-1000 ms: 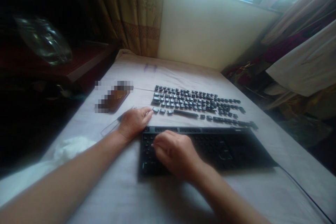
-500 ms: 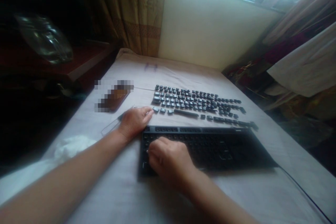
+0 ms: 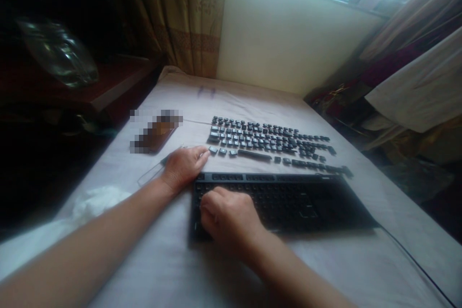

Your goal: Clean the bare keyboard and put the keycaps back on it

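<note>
While the left hand (image 3: 185,166) rests by the far left corner of the keyboard (image 3: 288,204), the right hand (image 3: 229,214) works low over the left end of its key field. The right grip is curled nearly closed; whether it holds anything cannot be told. The left fingers are loosely bent, just beside the leftmost keycap of the nearest loose row (image 3: 254,155); contact or hold cannot be confirmed. Further loose keycaps (image 3: 249,137) lie in rows beyond the keyboard on the cloth-covered surface (image 3: 173,264). Step in hand, as judged: close fingertip work on the key field. The next move would call for light, straight finger pressure, keeping the rows undisturbed.
</note>
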`<state>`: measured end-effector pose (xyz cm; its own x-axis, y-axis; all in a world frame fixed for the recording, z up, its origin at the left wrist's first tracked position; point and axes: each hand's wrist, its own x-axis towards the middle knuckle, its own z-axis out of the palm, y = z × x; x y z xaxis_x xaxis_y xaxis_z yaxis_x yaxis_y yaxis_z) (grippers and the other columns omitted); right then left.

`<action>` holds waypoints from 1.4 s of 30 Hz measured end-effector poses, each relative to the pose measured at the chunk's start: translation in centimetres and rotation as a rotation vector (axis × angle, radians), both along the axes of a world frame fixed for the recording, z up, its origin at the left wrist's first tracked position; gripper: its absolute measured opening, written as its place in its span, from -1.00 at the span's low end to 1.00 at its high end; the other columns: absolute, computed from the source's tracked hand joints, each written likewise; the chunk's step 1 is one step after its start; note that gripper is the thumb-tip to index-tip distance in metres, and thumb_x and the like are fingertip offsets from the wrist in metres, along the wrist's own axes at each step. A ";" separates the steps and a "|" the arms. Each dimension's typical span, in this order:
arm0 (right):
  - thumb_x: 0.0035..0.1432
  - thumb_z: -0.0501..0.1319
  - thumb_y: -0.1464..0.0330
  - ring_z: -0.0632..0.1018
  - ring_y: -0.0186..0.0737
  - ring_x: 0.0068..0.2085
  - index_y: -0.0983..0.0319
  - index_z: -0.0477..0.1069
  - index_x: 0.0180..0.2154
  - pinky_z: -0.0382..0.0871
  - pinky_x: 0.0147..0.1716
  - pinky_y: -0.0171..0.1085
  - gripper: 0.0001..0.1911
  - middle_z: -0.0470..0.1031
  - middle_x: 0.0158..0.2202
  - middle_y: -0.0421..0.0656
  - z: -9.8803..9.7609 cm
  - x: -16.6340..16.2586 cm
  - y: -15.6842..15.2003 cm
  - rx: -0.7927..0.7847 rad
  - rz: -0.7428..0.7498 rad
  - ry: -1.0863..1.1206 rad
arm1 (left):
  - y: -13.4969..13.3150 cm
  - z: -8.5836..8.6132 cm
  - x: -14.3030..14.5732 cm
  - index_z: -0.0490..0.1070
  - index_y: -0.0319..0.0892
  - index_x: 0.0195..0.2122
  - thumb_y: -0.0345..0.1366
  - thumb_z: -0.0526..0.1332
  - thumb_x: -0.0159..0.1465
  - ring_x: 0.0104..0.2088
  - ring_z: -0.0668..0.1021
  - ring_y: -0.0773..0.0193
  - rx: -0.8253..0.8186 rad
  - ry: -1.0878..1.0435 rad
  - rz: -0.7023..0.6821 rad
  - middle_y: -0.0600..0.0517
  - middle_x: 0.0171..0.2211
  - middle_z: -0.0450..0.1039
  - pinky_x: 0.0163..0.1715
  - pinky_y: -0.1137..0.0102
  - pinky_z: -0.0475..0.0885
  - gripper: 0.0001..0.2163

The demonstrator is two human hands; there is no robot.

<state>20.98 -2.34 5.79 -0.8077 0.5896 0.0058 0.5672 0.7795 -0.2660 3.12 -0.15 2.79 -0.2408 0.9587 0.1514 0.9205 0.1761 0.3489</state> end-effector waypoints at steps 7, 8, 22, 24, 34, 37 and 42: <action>0.13 0.22 0.48 0.57 -0.30 -0.41 0.20 0.52 -0.37 0.27 -0.41 -0.38 -0.88 0.60 -0.38 -0.19 -0.4 1.6 0.8 -0.056 -0.008 0.261 | 0.0 -0.1 0.0 0.56 -0.04 -0.09 -0.08 -0.01 0.37 -0.19 0.65 0.11 0.006 0.003 -0.003 0.00 -0.20 0.66 -0.24 0.33 0.45 -0.64; 0.13 0.21 0.49 0.57 -0.30 -0.41 0.21 0.51 -0.38 0.29 -0.38 -0.39 -0.88 0.59 -0.40 -0.19 -0.4 2.3 1.1 -0.063 -0.030 0.332 | 0.0 -0.1 0.0 0.56 -0.04 -0.09 -0.08 -0.01 0.37 -0.20 0.65 0.11 0.005 0.002 -0.004 -0.01 -0.20 0.66 -0.24 0.33 0.45 -0.64; 0.09 0.17 0.51 0.47 -0.36 -0.55 0.21 0.46 -0.46 0.18 -0.51 -0.40 -0.85 0.49 -0.52 -0.23 -2.5 3.7 0.9 0.066 0.012 0.465 | 0.0 0.0 0.0 0.56 -0.04 -0.10 -0.10 0.02 0.37 -0.21 0.66 0.11 0.014 0.002 -0.003 -0.01 -0.20 0.66 -0.24 0.32 0.45 -0.66; 0.08 0.18 0.52 0.47 -0.36 -0.55 0.21 0.46 -0.46 0.17 -0.51 -0.39 -0.85 0.49 -0.52 -0.24 -2.5 3.5 1.0 0.081 0.012 0.444 | 0.0 0.0 0.0 0.56 -0.04 -0.10 -0.10 0.01 0.37 -0.21 0.65 0.12 0.017 0.003 -0.003 -0.01 -0.21 0.66 -0.25 0.33 0.45 -0.65; 0.04 0.20 0.53 0.48 -0.34 -0.56 0.19 0.44 -0.49 0.12 -0.53 -0.35 -0.85 0.50 -0.52 -0.25 -2.4 2.9 0.6 0.150 0.022 0.356 | -0.1 -0.1 0.1 0.57 -0.06 -0.10 -0.09 0.00 0.37 -0.21 0.65 0.09 0.017 0.001 -0.004 -0.03 -0.22 0.66 -0.26 0.32 0.43 -0.64; 0.07 0.19 0.52 0.47 -0.33 -0.55 0.19 0.45 -0.47 0.12 -0.53 -0.35 -0.85 0.51 -0.51 -0.24 -2.5 2.8 0.7 0.171 0.010 0.357 | -0.1 -0.1 0.0 0.56 -0.06 -0.10 -0.09 0.00 0.37 -0.21 0.66 0.09 0.020 -0.004 -0.007 -0.03 -0.20 0.66 -0.26 0.32 0.44 -0.64; 0.15 0.16 0.50 0.44 -0.39 -0.56 0.22 0.47 -0.43 0.20 -0.52 -0.41 -0.84 0.48 -0.52 -0.23 -1.7 4.2 1.5 0.088 0.005 0.531 | 0.0 -0.3 -0.2 0.57 -0.05 -0.09 -0.08 0.01 0.36 -0.20 0.66 0.09 0.028 -0.012 -0.011 -0.02 -0.19 0.66 -0.25 0.32 0.45 -0.64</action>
